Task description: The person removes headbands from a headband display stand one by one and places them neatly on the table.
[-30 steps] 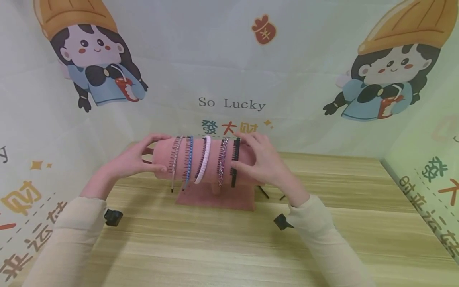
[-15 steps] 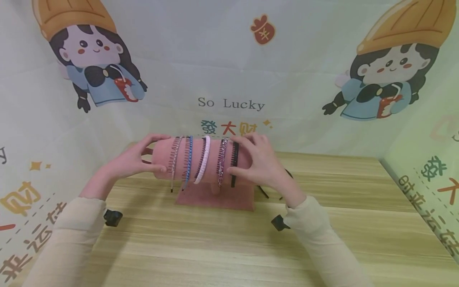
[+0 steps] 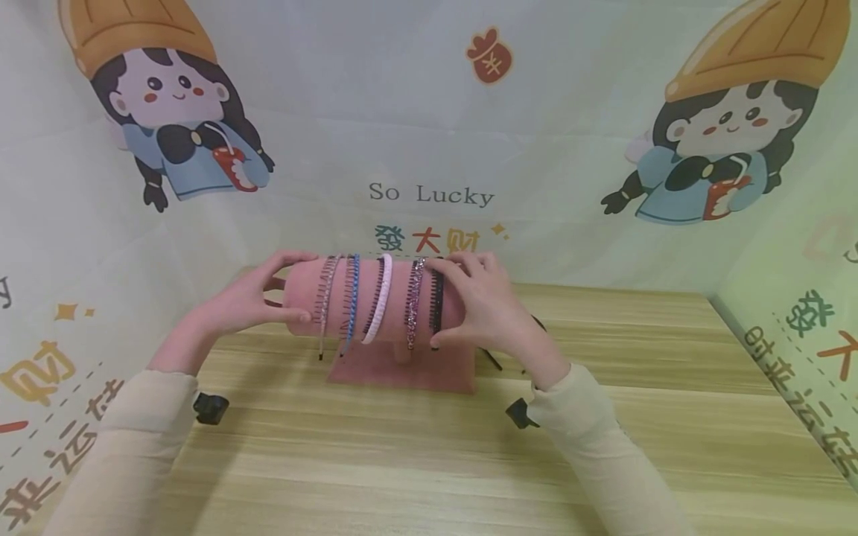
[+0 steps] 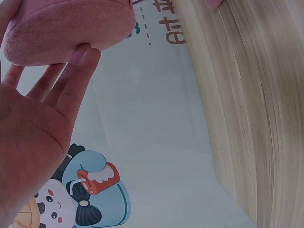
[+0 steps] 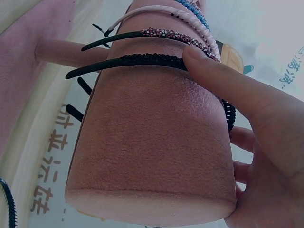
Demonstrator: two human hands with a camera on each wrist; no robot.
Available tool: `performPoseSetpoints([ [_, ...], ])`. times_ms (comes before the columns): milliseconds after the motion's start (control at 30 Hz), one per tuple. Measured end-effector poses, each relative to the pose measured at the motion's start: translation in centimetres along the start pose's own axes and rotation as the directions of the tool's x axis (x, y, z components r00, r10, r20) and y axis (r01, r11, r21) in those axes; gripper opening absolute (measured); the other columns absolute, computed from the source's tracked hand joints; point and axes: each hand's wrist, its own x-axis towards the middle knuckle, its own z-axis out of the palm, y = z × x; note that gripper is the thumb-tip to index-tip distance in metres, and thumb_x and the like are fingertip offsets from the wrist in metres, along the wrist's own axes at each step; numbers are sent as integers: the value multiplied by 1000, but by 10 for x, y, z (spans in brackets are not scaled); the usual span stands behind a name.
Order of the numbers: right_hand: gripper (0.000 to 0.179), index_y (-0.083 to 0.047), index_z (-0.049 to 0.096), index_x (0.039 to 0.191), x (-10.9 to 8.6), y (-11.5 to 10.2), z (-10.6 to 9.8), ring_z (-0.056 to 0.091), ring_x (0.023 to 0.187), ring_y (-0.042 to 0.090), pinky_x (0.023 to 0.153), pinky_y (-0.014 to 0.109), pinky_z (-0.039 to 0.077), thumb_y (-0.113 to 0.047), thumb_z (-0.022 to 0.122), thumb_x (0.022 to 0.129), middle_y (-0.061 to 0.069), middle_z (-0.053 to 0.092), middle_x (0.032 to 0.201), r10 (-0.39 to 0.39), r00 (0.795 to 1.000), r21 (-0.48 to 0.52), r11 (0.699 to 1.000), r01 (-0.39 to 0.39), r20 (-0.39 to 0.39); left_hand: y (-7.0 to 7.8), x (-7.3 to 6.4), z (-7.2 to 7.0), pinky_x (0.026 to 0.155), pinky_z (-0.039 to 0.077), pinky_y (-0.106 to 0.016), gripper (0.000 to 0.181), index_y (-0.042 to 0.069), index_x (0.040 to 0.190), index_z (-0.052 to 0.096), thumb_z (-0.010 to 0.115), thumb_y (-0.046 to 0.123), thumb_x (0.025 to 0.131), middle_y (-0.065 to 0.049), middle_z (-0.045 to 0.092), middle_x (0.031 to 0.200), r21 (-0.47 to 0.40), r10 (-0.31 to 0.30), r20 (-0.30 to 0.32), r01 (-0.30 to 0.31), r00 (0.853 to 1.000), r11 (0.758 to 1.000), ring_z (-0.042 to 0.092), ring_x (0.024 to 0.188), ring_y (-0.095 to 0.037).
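Observation:
A pink plush headband roll [image 3: 399, 301] on a stand bears a row of toothed headbands. My left hand [image 3: 248, 296] grips its left end, thumb in front and fingers behind. At the right, my right hand [image 3: 494, 307] holds the black headband [image 3: 438, 301], with the thumb near its lower end and the index finger near the top. In the right wrist view the thumb presses on the black headband's [image 5: 152, 60] beaded band; the other fingers are partly hidden behind the roll. Beside it sits a glittery headband [image 3: 414, 309], then a white one [image 3: 380, 309], a blue one [image 3: 351, 305] and a pale pink one [image 3: 325, 305].
The pink base [image 3: 402, 378] stands on the wooden table [image 3: 375, 461]. Dark thin ends [image 3: 493, 359] lie beside it, and another toothed black headband [image 5: 8, 204] shows in the right wrist view. Black wrist mounts [image 3: 211, 408] hang below both wrists. A printed cloth [image 3: 429, 134] rises behind.
My right thumb has slid down along the black headband, from its middle to near its lower end, and the index finger has come forward over its top. The left hand keeps its grip.

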Motion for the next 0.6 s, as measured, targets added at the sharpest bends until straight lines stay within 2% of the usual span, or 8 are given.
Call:
performPoseSetpoints([
  [333,85,-21,47,137,3,3,-1,39,125,28,110,51,33,-35,91,65,4,52,140,-57,998,69,996,59,-31,0,-2,0,91,58,-41,83,25,151,30,79,22,85,-10,45,145,-9,-3,1,3,1000,1000,56,123,-38],
  [600,77,-18,52,134,-1,4,-2,42,119,22,107,44,36,-28,90,68,0,55,137,-57,996,177,982,69,-75,1,-2,0,90,58,-41,83,24,151,31,80,23,84,-11,45,145,-2,-4,-4,4,1000,1000,57,122,-38],
])
